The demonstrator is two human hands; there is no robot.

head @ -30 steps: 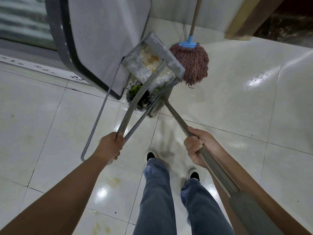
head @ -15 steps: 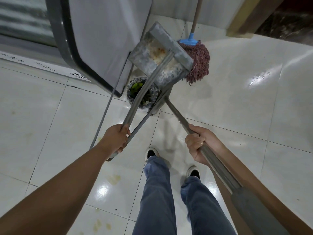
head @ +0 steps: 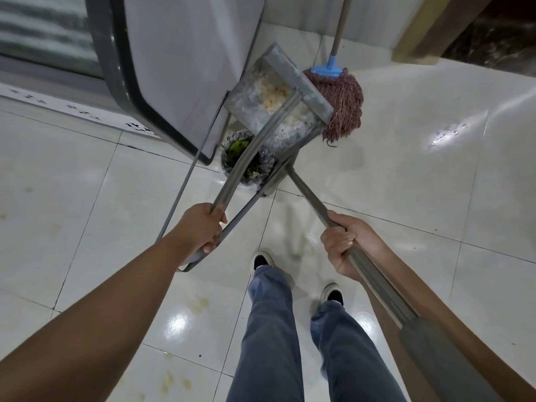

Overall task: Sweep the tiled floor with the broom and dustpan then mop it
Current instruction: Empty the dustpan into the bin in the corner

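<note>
So, quick notes on where this is sitting:

step in hand: looks like the dustpan (head: 277, 107) is being tipped to dump the sweepings into the small bin (head: 246, 158) below it. That's my read, not something I can see finishing.

left hand: the left hand (head: 203, 227) is wrapping its fingers around the dustpan's long metal handle (head: 246, 158), holding the pan up off the tiled floor (head: 406, 169).

right hand: the right hand (head: 345, 242) is gripping the broom handle (head: 374, 265) tight, knuckles curled over it.

where the dustpan is: hanging above the bin, just beside the white cabinet's (head: 188, 68) corner and partly in front of the mop head (head: 339, 103).

which way it's pointing: long axis is running from the left hand up and away toward the wall; the tray end is the far end. Pale crumbs are sitting inside the tray.

broom axis: crossing the dustpan handle, slanting from lower right toward the bin. Its bristle end is hidden behind the pan, can't tell where it's resting.

doing it well: I'd be keeping the tray lip right over the bin mouth and tilting slowly, since that bin is narrow and crumbs could be spilling past its rim.

mop: standing against the wall, untouched, so mopping isn't started yet.
</note>
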